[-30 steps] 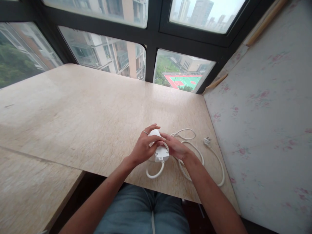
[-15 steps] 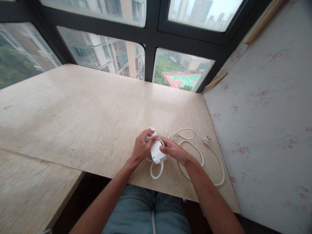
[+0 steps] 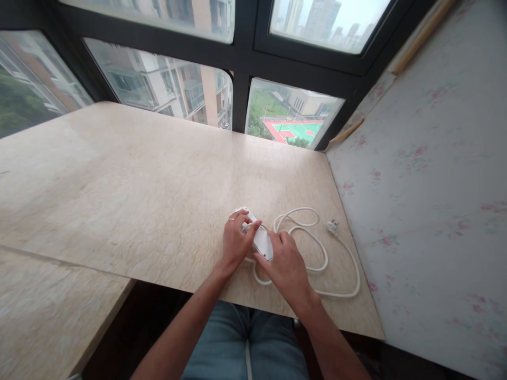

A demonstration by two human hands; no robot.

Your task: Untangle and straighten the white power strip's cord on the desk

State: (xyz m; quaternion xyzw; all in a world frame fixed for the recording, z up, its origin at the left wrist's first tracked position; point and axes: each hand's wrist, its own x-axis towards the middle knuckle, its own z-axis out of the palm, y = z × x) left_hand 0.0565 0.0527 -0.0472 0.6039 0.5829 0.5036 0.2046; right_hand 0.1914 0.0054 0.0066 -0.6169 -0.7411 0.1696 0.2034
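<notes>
A white power strip (image 3: 262,241) lies on the beige marble table (image 3: 150,179) near its front edge. My left hand (image 3: 234,238), with a ring on one finger, grips the strip's left side and far end. My right hand (image 3: 285,265) covers the strip's near end, fingers curled on it. The strip's white cord (image 3: 317,253) loops over the table to the right. It ends in a plug (image 3: 332,226) lying close to the wall.
A flowered wall (image 3: 428,200) runs along the table's right side. Dark-framed windows (image 3: 237,68) stand behind the table. A second tabletop (image 3: 43,316) adjoins at the lower left. My knees in jeans (image 3: 245,343) show below the table edge.
The power strip went from lifted and tilted in both hands down onto the table. My right hand slid from its right side to its near end. The cord loops shifted slightly.
</notes>
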